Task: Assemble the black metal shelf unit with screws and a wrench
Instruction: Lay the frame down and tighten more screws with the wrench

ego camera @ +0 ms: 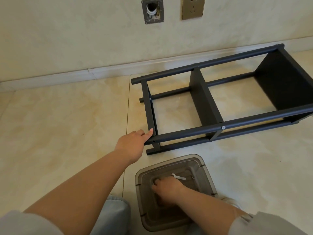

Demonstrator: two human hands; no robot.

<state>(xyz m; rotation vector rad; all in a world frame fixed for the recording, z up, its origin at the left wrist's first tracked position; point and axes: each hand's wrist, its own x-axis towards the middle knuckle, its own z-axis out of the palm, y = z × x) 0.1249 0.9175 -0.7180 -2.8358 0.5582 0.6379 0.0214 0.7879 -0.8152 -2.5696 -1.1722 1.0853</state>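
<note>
The black metal shelf unit [204, 100] lies on its side on the tiled floor, its tubes running left to right. A silver screw [223, 127] sits in the near upper tube. My left hand [131, 145] grips the unit's near left corner, thumb against the end panel, beside an empty screw hole [153, 141]. My right hand [166, 186] reaches down into a translucent grey bin [207, 169]; its fingers curl at the bottom and what they touch is hidden. A silver wrench [178, 177] and a small screw [193, 177] lie in the bin beyond that hand.
The wall and skirting board [84, 73] run just behind the shelf unit. A power socket [193, 7] and an open pipe outlet [153, 11] are on the wall above. Bare floor tiles [67, 116] spread to the left. My knees are at the bottom edge.
</note>
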